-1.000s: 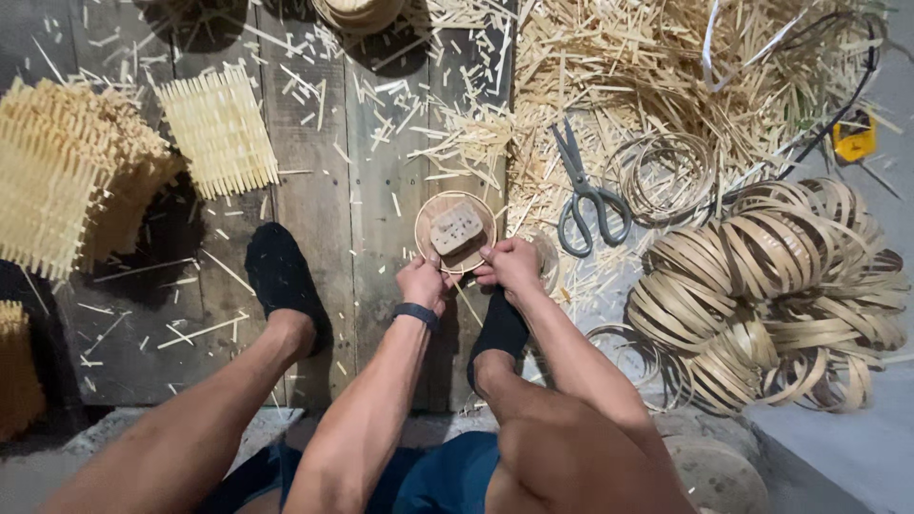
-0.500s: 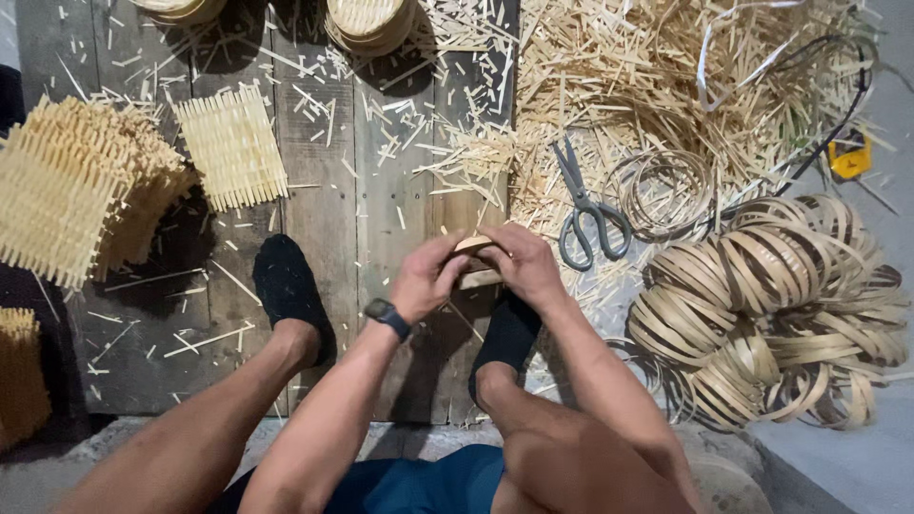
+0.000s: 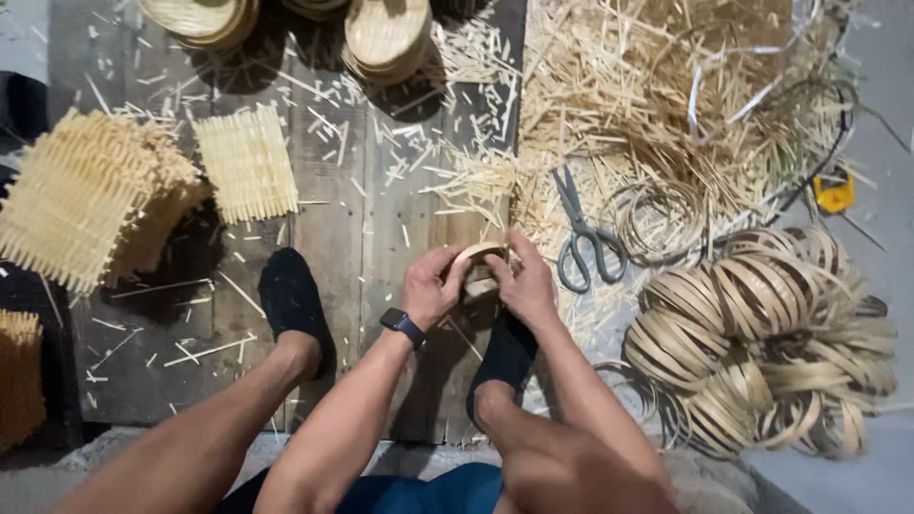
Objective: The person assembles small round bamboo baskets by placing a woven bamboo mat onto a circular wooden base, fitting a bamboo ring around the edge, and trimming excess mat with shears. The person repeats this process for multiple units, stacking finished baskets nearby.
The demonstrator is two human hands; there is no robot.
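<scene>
A small round bamboo ring (image 3: 479, 255) with a woven base inside is held on edge between both hands over a dark wooden board (image 3: 371, 228). My left hand (image 3: 430, 286), with a dark watch on the wrist, grips its left side. My right hand (image 3: 523, 279) grips its right side, fingers curled over the rim. Most of the ring is hidden by my fingers. Both my feet in dark socks rest on the board just below the hands.
Grey scissors (image 3: 583, 238) lie right of the hands on loose bamboo slivers (image 3: 657, 105). A heap of bamboo strip rings (image 3: 762, 333) lies at the right. Woven square mats (image 3: 246, 162) and a stack of them (image 3: 81, 195) lie at the left. Finished round pieces (image 3: 386, 36) are stacked at the top.
One second ago the ring faced up, showing its woven base. It has since been turned on edge, and both hands have closed around it.
</scene>
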